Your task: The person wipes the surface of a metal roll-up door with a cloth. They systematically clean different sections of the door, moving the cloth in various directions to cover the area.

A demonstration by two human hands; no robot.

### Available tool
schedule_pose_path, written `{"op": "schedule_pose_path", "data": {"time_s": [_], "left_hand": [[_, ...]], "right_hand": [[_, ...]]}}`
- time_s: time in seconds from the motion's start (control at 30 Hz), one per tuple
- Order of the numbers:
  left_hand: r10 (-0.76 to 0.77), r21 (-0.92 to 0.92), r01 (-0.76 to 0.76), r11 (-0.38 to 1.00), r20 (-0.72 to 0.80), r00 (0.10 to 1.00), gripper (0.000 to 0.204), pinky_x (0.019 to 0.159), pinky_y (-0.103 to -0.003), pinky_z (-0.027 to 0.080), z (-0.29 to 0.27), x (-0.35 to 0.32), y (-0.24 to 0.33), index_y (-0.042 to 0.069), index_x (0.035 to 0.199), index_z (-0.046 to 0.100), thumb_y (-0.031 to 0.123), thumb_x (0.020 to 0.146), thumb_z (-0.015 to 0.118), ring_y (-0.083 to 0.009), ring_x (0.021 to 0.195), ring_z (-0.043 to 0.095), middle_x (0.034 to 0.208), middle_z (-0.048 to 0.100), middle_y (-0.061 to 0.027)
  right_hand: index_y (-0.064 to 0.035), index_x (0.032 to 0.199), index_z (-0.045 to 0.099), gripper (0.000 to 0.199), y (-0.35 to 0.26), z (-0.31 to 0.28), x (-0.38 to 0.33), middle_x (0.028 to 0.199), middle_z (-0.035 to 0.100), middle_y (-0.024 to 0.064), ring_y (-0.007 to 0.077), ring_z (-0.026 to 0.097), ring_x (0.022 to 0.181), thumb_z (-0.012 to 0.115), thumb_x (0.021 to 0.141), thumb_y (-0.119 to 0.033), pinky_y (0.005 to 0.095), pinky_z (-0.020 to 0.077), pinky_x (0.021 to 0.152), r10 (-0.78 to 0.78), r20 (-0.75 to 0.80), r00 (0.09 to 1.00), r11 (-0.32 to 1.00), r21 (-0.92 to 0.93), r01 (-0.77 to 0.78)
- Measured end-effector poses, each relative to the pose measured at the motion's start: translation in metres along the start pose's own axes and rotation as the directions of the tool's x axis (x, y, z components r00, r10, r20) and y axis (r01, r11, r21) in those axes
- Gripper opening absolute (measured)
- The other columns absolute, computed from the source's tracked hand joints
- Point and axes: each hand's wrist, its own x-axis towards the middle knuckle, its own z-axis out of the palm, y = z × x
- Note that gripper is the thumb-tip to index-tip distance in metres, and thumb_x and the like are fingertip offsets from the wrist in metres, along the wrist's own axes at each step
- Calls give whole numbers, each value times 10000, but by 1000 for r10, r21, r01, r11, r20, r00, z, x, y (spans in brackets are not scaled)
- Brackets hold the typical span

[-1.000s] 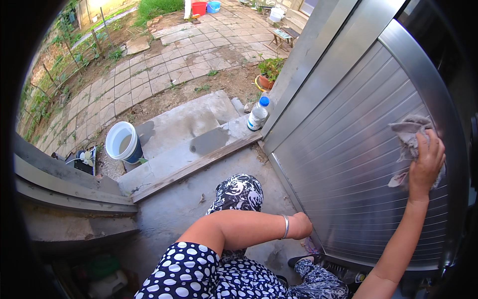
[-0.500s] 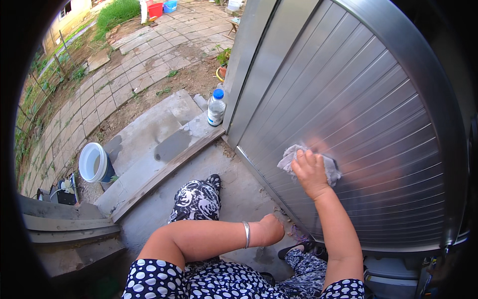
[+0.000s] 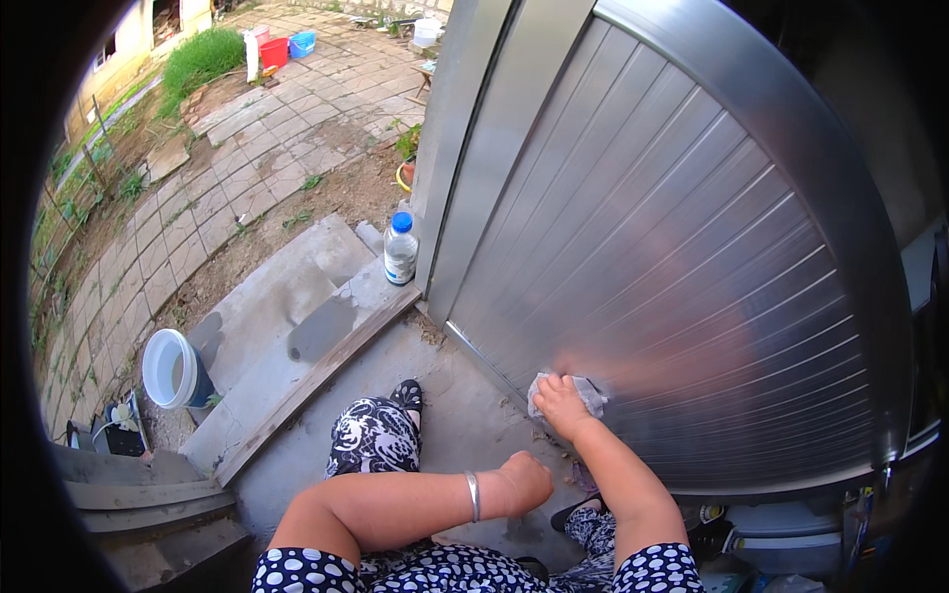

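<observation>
My right hand (image 3: 563, 402) presses a grey cloth (image 3: 588, 393) against the lower left part of a ribbed silver metal door (image 3: 682, 267). My left hand (image 3: 526, 481) is closed in a fist and rests near my knee, holding nothing that I can see; a silver bangle sits on that wrist. I am crouched on a concrete step (image 3: 465, 415) in patterned black and white trousers, with one dark shoe pointing forward.
A plastic water bottle (image 3: 400, 249) with a blue cap stands by the door frame. A white bucket (image 3: 173, 369) sits on the ground at the left below the steps. Paved yard, grass, red and blue tubs lie farther off.
My right hand has slid the cloth down the door, from high at the right to low near the bottom left. The left arm has stayed put.
</observation>
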Motion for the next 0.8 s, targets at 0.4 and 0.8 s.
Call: {"op": "schedule_pose_path", "data": {"time_s": [0.4, 0.8], "left_hand": [[-99, 43, 100, 994, -24, 995, 174, 690, -378, 511, 9, 8, -17, 92, 889, 660, 138, 815, 509, -270, 875, 655, 936, 660, -101], [-96, 69, 100, 993, -70, 993, 158, 699, -371, 494, 14, 1, -15, 99, 890, 659, 136, 802, 533, -242, 861, 658, 918, 659, -79]], "right_hand": [[-109, 1015, 631, 235, 98, -314, -52, 1169, 530, 66, 263, 487, 1069, 572, 789, -81, 395, 400, 873, 268, -636, 724, 766, -315, -560], [-142, 956, 626, 203, 105, -282, -37, 1086, 537, 33, 235, 495, 1022, 578, 765, -92, 384, 394, 826, 232, -685, 690, 799, -270, -537]]}}
